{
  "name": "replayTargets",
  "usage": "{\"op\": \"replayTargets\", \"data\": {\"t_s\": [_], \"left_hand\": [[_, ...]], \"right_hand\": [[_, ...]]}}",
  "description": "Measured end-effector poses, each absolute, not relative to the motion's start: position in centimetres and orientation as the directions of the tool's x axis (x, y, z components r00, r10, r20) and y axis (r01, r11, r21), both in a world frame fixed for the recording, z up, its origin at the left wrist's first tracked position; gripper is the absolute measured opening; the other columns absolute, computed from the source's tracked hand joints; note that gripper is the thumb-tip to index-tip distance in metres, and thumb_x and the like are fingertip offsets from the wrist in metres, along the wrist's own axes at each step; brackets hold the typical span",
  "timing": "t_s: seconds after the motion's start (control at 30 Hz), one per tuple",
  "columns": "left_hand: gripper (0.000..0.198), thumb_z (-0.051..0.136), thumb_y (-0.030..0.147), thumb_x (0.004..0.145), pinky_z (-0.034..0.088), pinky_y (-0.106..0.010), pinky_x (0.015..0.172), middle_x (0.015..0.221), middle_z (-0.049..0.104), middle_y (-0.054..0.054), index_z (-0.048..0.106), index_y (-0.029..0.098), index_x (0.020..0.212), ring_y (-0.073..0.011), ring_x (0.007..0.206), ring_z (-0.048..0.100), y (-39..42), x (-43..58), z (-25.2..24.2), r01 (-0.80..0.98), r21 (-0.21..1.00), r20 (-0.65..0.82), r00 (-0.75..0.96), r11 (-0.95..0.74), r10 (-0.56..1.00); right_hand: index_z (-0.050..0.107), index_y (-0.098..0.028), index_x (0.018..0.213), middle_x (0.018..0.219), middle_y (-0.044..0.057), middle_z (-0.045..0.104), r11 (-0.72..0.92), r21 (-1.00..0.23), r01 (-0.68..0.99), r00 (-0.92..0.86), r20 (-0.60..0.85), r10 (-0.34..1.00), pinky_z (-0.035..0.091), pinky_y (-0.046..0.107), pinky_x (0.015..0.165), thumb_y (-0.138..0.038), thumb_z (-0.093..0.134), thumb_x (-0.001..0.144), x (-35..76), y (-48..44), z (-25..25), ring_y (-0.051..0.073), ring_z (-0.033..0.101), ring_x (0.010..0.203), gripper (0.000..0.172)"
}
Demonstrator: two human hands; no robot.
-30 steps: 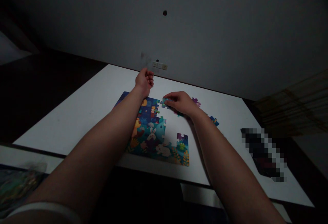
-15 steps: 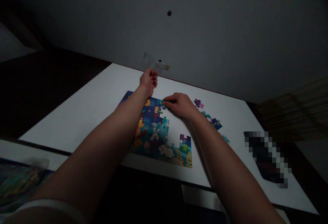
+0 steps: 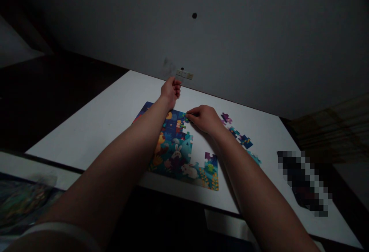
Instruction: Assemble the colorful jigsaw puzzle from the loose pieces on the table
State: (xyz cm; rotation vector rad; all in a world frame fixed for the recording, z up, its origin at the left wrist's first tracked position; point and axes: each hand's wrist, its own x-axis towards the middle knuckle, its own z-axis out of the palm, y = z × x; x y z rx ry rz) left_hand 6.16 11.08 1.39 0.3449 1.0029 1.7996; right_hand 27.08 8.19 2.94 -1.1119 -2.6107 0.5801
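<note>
A part-built jigsaw puzzle (image 3: 175,154) lies on the white table (image 3: 95,133), showing rabbits and plants on blue and teal. My right hand (image 3: 204,120) is at the puzzle's upper right edge, its fingertips pinching a small jigsaw piece (image 3: 187,118) that is mostly hidden. My left hand (image 3: 171,92) rests beyond the puzzle's top edge, fingers curled and holding nothing. To the right of my right hand lie loose pieces: a purple piece (image 3: 226,118), a dark blue piece (image 3: 246,141) and a teal piece (image 3: 254,158).
A pixelated dark object (image 3: 302,183) lies at the table's right side. A wall socket plate (image 3: 186,74) sits behind the far edge. A blurred printed sheet (image 3: 25,202) lies at the lower left. The table's near edge crosses beneath my arms.
My right hand has brought the piece left against the puzzle's edge. The view has drifted, shifting everything slightly right, and more loose pieces show beside my right hand. My left hand stays put.
</note>
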Motion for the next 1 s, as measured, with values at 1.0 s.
{"op": "replayTargets", "data": {"t_s": [1.0], "left_hand": [[0.037,0.072,0.035,0.102,0.029,-0.022,0.047,0.062,0.053,0.003,0.057,0.023,0.07,-0.0097,0.047,0.041,11.7,6.8,0.9,-0.466,0.873,-0.128,-0.5,-0.142,0.857]], "right_hand": [[0.085,-0.022,0.138,0.111,0.011,0.087,0.652,-0.584,0.483,-0.673,0.229,0.703,0.058,0.039,0.081,-0.039,0.066,0.11,35.1,7.2,12.3,0.027,0.075,0.089,0.038]]}}
